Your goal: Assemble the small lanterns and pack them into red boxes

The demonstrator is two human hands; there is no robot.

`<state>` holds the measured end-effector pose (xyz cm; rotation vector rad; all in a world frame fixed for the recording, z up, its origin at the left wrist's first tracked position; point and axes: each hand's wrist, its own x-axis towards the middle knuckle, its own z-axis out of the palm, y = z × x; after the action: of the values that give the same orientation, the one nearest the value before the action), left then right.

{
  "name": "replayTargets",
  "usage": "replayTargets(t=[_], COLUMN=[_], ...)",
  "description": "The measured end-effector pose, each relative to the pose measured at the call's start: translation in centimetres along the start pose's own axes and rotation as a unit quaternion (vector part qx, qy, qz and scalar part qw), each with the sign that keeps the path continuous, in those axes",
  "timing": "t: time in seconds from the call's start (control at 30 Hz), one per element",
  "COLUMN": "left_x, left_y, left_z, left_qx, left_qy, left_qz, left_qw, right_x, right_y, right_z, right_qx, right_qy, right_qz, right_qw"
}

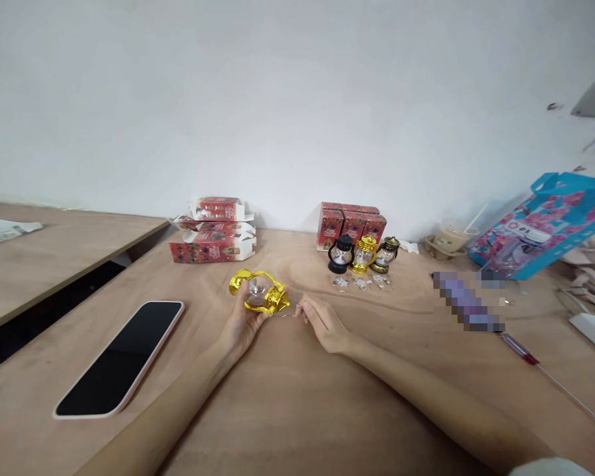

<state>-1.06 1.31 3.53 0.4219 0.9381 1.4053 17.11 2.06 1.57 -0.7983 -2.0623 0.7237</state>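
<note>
Over the worktop (287, 410), the left hand (242, 325) is reaching forward and grasping a glossy gold lantern (260, 293), clear-globed, tipped sideways; the curled right hand (327, 325) is pinching a thin wire (286, 316) beside it.

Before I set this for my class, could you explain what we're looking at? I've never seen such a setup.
There is no machine: these are a person's own bare hands. The single picture comes from a camera worn on the head, looking forward and down. The left hand holds a gold lantern tipped sideways; the right hand seems to pinch a thin wire beside its top. A phone and a screwdriver lie on the wooden table. Behind stand three small lanterns, near upright red boxes.
</note>
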Motion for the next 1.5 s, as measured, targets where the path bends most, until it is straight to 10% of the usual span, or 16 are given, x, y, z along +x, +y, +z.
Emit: replayTargets(t=[1.5], left_x=[-0.2], left_y=[-0.7], left_z=[-0.8], left_qx=[0.022], left_qy=[-0.079], left_qz=[0.026], left_qw=[0.996], right_x=[0.5], right_y=[1.2], right_z=[0.7], right_qx=[0.084], right_qy=[-0.044], right_qz=[0.073], right_qw=[0.993])
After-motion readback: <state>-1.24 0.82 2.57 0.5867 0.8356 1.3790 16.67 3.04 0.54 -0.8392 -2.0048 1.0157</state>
